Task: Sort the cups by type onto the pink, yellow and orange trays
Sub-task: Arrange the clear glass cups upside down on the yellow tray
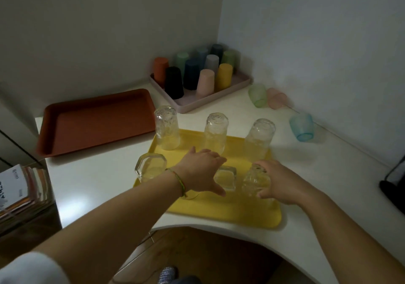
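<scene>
My right hand curls fingers and thumb round an upturned ribbed clear glass on the rectangular yellow plastic tray, lower centre. My left hand lies palm-down, fingers loosely spread, by a short square clear glass; whether it touches, I cannot tell. The rust-orange tray sits centre left. The pink tray of opaque coloured cups sits upper centre. A tinted green cup, pink cup and blue cup lie right, on the white table.

Clear glasses inverted on yellow tray, tumblers on pink tray
</scene>
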